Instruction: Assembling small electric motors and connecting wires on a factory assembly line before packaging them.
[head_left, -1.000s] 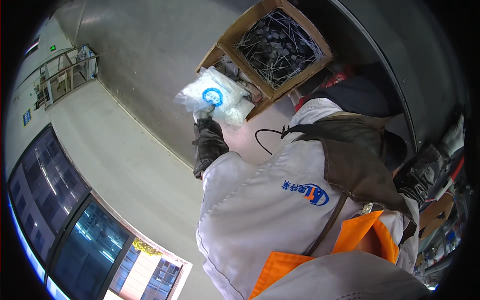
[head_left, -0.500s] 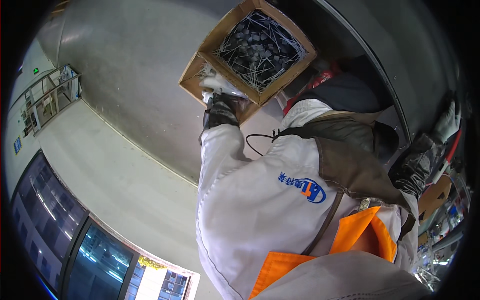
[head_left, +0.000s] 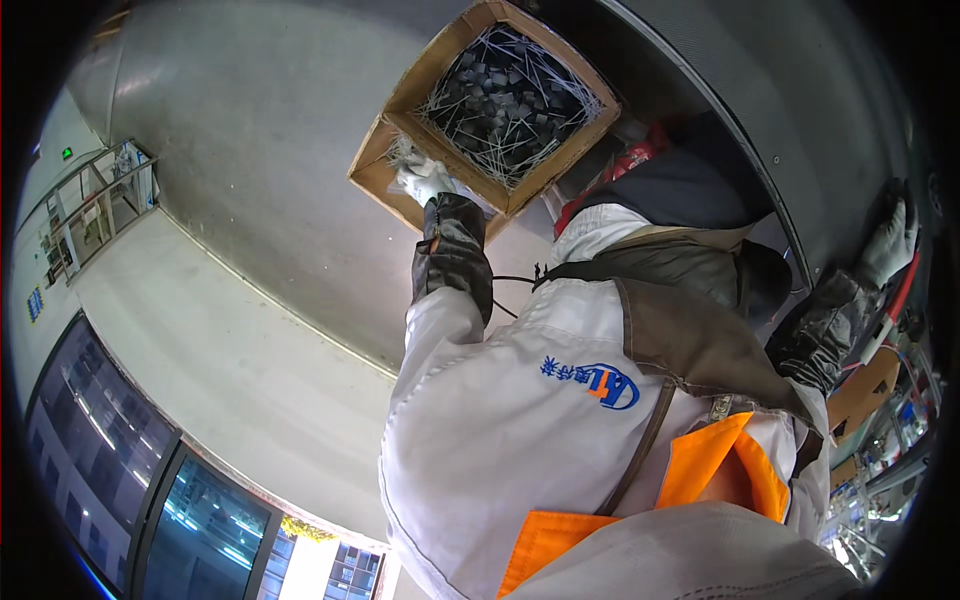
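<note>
My left hand, in a white glove with a dark sleeve cover above it, reaches into the smaller side part of an open cardboard box. Its fingers are bent at a pale, see-through plastic bundle; what they grip is partly hidden. Beside it, the larger cardboard box holds many small dark square pieces and thin white strips. Far to the right, my right hand, also gloved, rests with its fingers stretched along a grey panel and holds nothing visible.
A curved panel edge runs between the boxes and my right hand. Red material lies near my legs, and a red bar is below my right hand. Grey floor stretches left toward a white wall with windows.
The boxes shift slightly left in the view. My left forearm stretches out more, and the dark sleeve cover shows further. My right hand stays by the panel.
</note>
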